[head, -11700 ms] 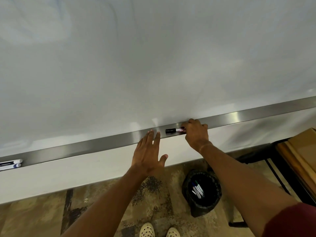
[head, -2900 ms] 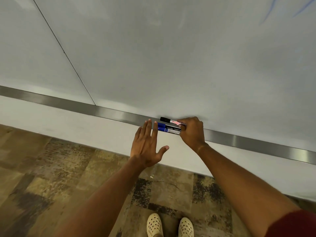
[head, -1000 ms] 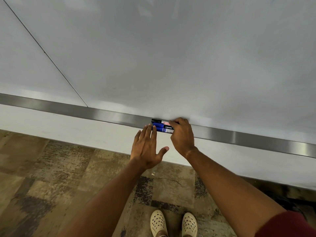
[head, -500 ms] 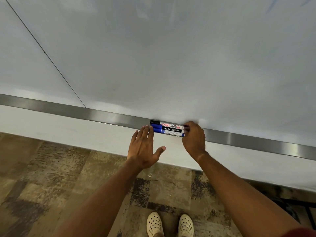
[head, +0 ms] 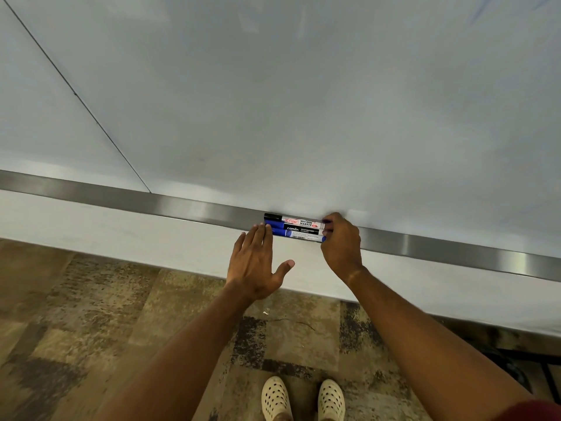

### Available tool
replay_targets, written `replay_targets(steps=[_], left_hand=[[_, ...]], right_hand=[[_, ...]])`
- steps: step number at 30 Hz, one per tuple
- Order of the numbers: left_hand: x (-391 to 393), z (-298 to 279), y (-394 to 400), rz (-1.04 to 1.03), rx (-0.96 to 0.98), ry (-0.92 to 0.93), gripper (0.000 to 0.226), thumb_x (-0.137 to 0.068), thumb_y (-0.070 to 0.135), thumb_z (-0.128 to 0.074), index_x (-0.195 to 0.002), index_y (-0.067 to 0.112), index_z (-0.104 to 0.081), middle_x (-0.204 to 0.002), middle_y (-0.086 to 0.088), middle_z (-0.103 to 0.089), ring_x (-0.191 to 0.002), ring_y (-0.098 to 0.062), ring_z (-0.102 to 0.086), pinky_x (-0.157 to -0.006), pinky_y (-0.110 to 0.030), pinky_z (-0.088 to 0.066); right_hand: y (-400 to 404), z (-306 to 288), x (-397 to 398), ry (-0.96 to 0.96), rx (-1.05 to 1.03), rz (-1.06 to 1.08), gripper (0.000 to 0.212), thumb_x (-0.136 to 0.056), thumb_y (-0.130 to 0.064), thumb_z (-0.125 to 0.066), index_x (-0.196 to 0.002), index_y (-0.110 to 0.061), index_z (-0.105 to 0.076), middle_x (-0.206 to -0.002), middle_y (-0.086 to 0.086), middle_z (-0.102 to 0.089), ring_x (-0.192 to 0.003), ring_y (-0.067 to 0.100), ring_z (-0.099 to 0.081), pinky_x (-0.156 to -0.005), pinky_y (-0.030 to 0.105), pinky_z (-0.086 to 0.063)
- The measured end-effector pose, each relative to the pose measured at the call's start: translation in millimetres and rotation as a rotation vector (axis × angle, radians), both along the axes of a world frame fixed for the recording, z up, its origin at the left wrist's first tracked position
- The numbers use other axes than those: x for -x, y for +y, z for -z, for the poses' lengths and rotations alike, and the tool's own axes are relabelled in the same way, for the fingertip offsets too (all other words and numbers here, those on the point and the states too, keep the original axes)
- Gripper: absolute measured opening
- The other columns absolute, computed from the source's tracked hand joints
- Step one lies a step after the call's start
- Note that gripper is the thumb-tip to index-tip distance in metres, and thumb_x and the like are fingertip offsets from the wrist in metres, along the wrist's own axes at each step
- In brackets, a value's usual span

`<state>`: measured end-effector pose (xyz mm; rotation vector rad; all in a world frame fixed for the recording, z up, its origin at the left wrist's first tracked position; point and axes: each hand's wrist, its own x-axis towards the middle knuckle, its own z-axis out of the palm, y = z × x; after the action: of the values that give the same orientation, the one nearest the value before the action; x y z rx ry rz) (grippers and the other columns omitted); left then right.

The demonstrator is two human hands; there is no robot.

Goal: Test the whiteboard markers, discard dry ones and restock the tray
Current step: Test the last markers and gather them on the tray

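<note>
- Since half a second ago, barely any change: right hand [head: 341, 243] still at the right ends of the two markers, left hand [head: 257, 264] still just below their left ends.
- Since a second ago, right hand slid rightward along the tray [head: 170, 205], uncovering the printed barrels.
- Head view: two markers lying side by side, touching, lengthwise on the metal tray at the foot of the whiteboard [head: 303, 101].
- Black-capped marker [head: 293, 220] at the back against the board, white barrel with red lettering.
- Blue marker [head: 296, 232] in front of it, at the tray's front edge, dark label band on the barrel.
- Right hand curled, fingertips pressed against the right ends of both markers; whether pinching or only pushing, cannot tell.
- Left hand flat and spread, thumb out to the side, fingertips [head: 262, 230] touching the front edge of the tray at the blue cap; holding nothing.
- Below: white wall strip under the tray, patterned brown carpet [head: 91, 329], pale perforated shoes [head: 303, 399] pointing at the wall.
- Dark red sleeve [head: 543, 411] at the lower right corner.
</note>
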<state>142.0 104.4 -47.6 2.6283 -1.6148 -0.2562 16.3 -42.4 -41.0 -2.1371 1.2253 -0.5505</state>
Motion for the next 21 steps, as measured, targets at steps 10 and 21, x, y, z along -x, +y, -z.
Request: replay_targets(steps=[10,21], left_hand=[[1,-4,-2,-0.002,0.055,0.002,0.095,-0.082,0.073,-0.013,-0.150,0.008,0.001,-0.158,-0.011,-0.004,-0.145,-0.025,-0.003,-0.117,-0.039,-0.005],[27,-19,-16,0.153,0.200,-0.011,0.090,-0.084,0.069,-0.015,-0.151,0.010,0.002,-0.158,-0.011,0.004,-0.145,-0.025,0.004,-0.118,-0.041,-0.006]], right_hand=[[7,-1,9,0.055,0.111,-0.013,0.022,-0.089,-0.008,-0.056,-0.110,-0.006,-0.063,-0.104,0.012,-0.064,-0.096,0.029,-0.058,-0.081,0.036,-0.050],[24,-8,60,0.294,0.366,-0.035,0.079,-0.085,-0.062,-0.045,-0.147,-0.015,-0.033,-0.153,0.010,-0.030,-0.141,0.029,-0.028,-0.112,0.039,-0.021]])
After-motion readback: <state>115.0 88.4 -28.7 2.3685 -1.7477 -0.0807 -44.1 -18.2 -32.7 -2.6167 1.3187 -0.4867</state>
